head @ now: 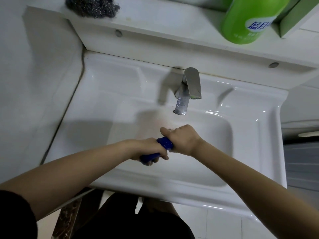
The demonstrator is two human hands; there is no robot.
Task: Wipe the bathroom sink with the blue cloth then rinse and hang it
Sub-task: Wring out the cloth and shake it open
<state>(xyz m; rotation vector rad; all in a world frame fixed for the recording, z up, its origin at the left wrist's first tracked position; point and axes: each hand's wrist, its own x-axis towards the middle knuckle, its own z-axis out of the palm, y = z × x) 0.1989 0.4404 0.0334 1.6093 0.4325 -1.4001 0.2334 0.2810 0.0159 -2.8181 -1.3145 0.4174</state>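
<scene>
The blue cloth (164,143) is twisted into a tight roll over the basin of the white sink (107,107). My left hand (148,149) grips its near end, where a blue tail sticks out below the fingers. My right hand (183,138) is closed around the far end, thumb pointing left. Both hands sit just in front of the chrome faucet (189,90), below its spout. No water stream is visible from the spout.
A shelf (155,19) above the sink carries a steel wool pad (93,6) at left, a green bottle (250,19) and a green box (296,18) at right. A wall runs along the sink's left side. Tiled floor shows below the sink's front edge.
</scene>
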